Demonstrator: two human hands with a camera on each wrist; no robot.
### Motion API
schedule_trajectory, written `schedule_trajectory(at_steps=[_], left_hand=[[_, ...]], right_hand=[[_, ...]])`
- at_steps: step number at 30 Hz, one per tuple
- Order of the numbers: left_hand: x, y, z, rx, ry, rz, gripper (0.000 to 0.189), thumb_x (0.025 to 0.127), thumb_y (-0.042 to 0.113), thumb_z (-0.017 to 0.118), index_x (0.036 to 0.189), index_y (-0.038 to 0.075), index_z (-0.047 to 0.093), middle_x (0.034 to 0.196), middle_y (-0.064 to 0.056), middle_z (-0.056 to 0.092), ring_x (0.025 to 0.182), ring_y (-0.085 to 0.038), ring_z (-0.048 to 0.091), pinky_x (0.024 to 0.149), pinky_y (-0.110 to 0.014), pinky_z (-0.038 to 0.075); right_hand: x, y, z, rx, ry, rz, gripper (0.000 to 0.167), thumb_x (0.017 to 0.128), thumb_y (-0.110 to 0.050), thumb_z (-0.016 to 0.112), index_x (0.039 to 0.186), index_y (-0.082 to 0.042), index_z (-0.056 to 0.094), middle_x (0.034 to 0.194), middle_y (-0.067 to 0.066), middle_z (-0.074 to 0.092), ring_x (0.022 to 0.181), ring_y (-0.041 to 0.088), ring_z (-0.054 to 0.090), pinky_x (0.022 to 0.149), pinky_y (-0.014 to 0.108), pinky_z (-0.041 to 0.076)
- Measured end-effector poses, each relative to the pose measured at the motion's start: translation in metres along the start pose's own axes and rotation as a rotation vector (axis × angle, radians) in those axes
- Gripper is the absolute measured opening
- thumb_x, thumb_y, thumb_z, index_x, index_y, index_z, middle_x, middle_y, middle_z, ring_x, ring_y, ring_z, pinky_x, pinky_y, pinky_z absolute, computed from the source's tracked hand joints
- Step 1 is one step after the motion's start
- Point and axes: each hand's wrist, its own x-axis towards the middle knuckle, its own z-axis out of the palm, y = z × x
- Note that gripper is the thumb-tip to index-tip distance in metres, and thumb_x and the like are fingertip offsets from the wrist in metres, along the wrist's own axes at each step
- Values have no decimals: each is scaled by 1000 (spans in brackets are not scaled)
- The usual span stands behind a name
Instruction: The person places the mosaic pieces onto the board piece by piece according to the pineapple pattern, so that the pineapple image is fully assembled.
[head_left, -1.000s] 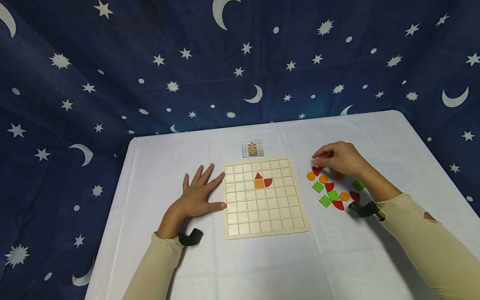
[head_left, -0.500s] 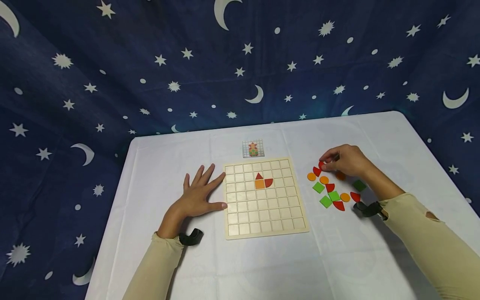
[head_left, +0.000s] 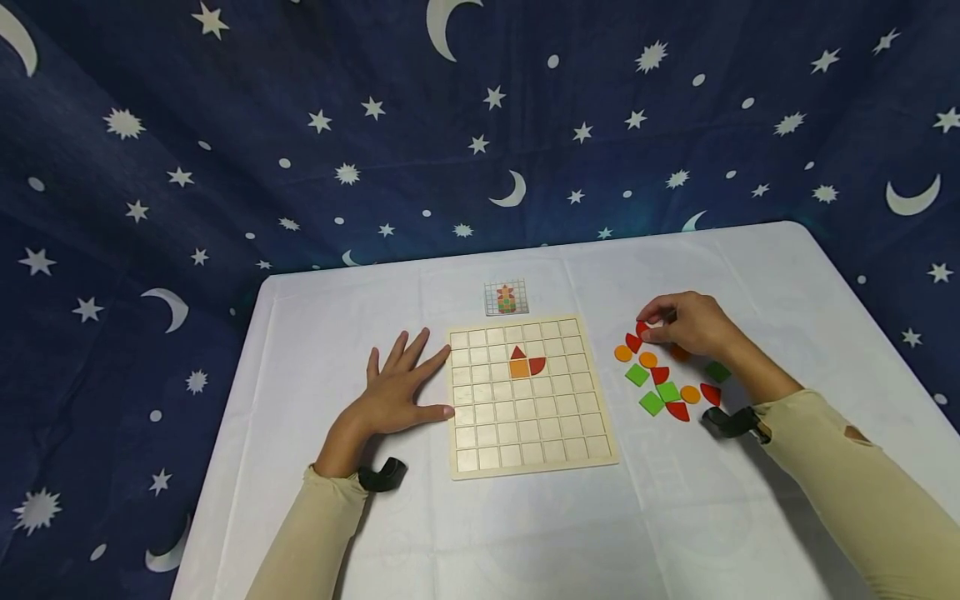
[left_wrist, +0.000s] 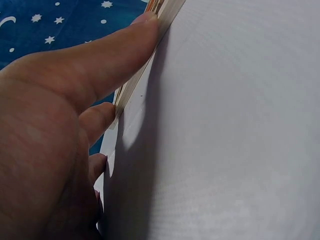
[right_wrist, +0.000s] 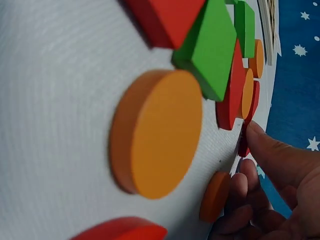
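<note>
My left hand (head_left: 392, 396) lies with fingers spread, its thumb and index fingertips at the left edge of a pale wooden grid board (head_left: 495, 433). The left wrist view shows that thumb against the board's side (left_wrist: 170, 17). On the board sit a red triangle (head_left: 517, 352), an orange square (head_left: 519, 368) and a red quarter-circle tile (head_left: 537, 365). To the right of the board, my right hand (head_left: 693, 323) pinches another red quarter-circle tile (head_left: 642, 330) between thumb and fingers. In the right wrist view the thumb partly covers this tile (right_wrist: 243, 142).
Loose tiles lie around the right hand: green squares (head_left: 651, 404), orange discs (head_left: 690, 395) and red quarter-circles (head_left: 677, 411). Behind the board is a small pattern card (head_left: 506, 297) with a gridded picture. A starry blue curtain (head_left: 420, 117) hangs behind the white table (head_left: 525, 533).
My right hand has shifted slightly right and toward me, and its fingertips now pinch a red quarter-circle tile. The left hand and the board have stayed in place.
</note>
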Motion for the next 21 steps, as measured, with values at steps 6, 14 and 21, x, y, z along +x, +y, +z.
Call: schedule_trajectory(at_steps=[6, 14, 21], left_hand=[[-1, 0, 1, 5, 2, -2, 97, 83, 67, 70, 162, 33, 26, 174, -5, 3, 160, -37, -7, 117, -74, -9], [1, -1, 1, 12, 1, -2, 97, 83, 68, 70, 163, 34, 26, 174, -5, 3, 160, -37, -8, 117, -74, -9], [1, -1, 1, 7, 1, 3, 97, 83, 68, 70, 163, 34, 26, 174, -5, 3, 160, -38, -8, 117, -74, -9]], right_hand=[[-2, -3, 2, 44, 14, 9, 29, 88, -13, 80, 115, -8, 70, 102, 15, 67, 92, 31, 55, 67, 28, 52], [-5, -7, 4, 108, 39, 28, 25, 92, -14, 77, 116, -9, 73, 100, 14, 68, 84, 29, 57, 61, 30, 52], [-10, -27, 7, 230, 93, 44, 33, 94, -22, 76, 125, -10, 72, 107, 14, 73, 89, 28, 62, 65, 28, 55]])
